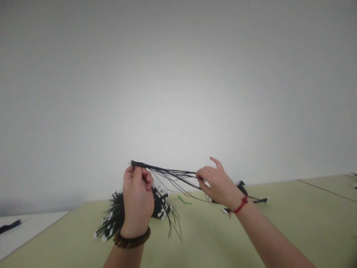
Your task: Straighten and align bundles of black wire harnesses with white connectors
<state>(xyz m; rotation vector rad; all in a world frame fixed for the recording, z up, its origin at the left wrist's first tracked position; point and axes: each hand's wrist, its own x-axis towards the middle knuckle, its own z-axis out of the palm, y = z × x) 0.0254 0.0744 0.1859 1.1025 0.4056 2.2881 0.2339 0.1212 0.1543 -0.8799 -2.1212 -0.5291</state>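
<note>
A bundle of thin black wires (pixel 170 172) stretches between my two hands above the table. My left hand (pixel 138 197) pinches the bundle near its left end, where the wires lie close together. Toward the right the strands fan apart, and a few sag below the others. My right hand (pixel 219 184) has thumb and forefinger closed on the right end of the wires, with the little finger raised. What exactly sits at that end is mostly hidden by the fingers. Behind my left hand lies a pile of black cables with white connectors (pixel 160 212).
On the pale green tabletop (pixel 200 238) a short green strip (pixel 184 201) lies behind the wires. More black cable pieces with white ends (pixel 260 200) rest behind my right wrist. A dark piece (pixel 10 226) lies on a white surface at far left. A plain wall (pixel 178 93) stands behind.
</note>
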